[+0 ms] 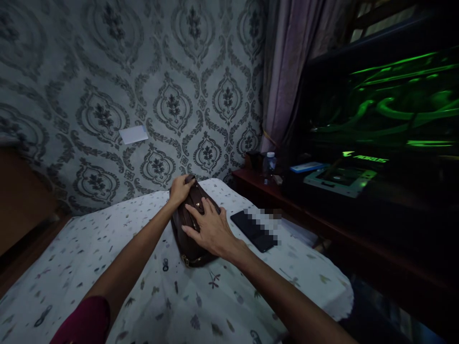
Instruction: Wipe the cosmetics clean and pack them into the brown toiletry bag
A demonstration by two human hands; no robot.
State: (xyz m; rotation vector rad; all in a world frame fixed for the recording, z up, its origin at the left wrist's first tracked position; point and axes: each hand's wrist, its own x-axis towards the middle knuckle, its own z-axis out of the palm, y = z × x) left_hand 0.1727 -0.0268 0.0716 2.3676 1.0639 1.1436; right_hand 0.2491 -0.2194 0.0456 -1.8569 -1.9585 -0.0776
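A dark brown leather-look handbag (194, 252) with small gold-coloured metal fittings lies on a white patterned bedspread (150, 296). At the bag's far end, my left hand (180, 189) has its fingers closed over the edge. My right hand (213, 230) rests on the bag's upper face with the fingers spread, close to a gold stud. Its palm covers part of the bag. To the right of the bag, apart from both hands, lies a black phone (255, 231); part of it is blurred out by blocks.
Beyond the bedspread's right edge stands a dark red desk (256, 185) with a plastic bottle (270, 163). A computer case (376, 105) glows green there. A patterned wall (172, 62) closes off the far side. On the left is a brown box-like object (25, 200).
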